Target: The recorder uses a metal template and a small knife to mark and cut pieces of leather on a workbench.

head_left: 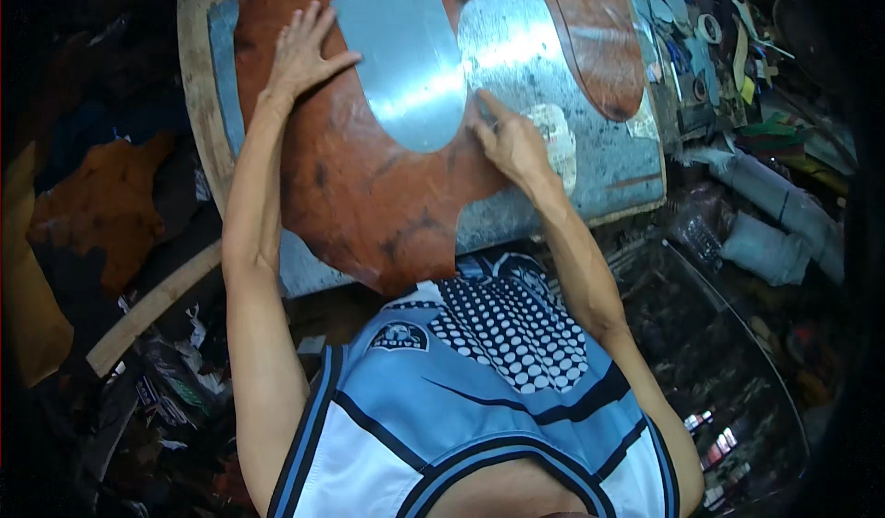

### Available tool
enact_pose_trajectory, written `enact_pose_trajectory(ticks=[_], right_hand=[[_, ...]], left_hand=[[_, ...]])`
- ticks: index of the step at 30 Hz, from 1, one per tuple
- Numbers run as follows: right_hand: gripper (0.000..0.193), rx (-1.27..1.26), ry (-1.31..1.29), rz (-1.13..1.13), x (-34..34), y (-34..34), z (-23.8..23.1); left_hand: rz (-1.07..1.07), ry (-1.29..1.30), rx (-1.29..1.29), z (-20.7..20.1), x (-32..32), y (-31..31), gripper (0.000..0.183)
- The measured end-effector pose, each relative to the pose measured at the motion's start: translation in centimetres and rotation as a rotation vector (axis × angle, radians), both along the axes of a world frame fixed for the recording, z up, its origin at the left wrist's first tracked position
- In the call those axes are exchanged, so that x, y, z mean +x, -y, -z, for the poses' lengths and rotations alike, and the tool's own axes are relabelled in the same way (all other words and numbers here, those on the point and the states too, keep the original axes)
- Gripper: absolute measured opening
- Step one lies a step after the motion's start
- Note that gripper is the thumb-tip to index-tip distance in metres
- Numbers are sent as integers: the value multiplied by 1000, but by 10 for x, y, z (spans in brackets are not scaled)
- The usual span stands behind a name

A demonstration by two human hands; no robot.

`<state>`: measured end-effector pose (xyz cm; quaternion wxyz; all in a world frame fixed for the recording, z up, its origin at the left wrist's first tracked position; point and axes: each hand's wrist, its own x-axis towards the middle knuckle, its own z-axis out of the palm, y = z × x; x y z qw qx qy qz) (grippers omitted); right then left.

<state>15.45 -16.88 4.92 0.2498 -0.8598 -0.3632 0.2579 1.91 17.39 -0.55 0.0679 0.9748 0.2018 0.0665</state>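
A large brown leather hide (350,186) lies over a metal-topped table (608,163) and hangs over its near edge. On the hide rests a grey, smooth template (406,66) with a rounded near end. My left hand (304,57) presses flat on the leather with fingers spread, its thumb close to the template's left edge. At the template's right edge, my right hand (512,145) is closed in a pinch. A small dark thing shows between its fingers, too little of it to name.
A cut brown leather piece (599,43) with a rounded end lies on the table's right part. Beyond it, scraps, a tape roll (709,28) and tools crowd a side surface. Wrapped rolls (784,200) lie at right. More leather (101,209) and a curved wooden strip (157,306) are at left.
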Motion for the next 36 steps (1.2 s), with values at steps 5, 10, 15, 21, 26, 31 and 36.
enact_pose_trajectory(ticks=[5,10,15,21,26,31,36], right_hand=[[41,-22,55,25,2,26,-20],[41,28,38,24,-22,42,-9],[41,64,-12,95,-28,39,-2],[40,31,-16,129,-23,39,10],[41,23,81,105,-25,36,12],[38,71,133,112,-28,38,18],[37,123,136,150,-30,40,22]], left_hand=[[-460,144,-176,2,-90,11,75],[-597,78,-277,-15,-139,63,72],[-166,67,-57,-32,-91,115,77],[35,47,-237,-1,-48,172,78],[50,65,-195,9,-48,176,78],[56,50,-200,1,-49,182,74],[57,87,-194,-2,-50,189,69]])
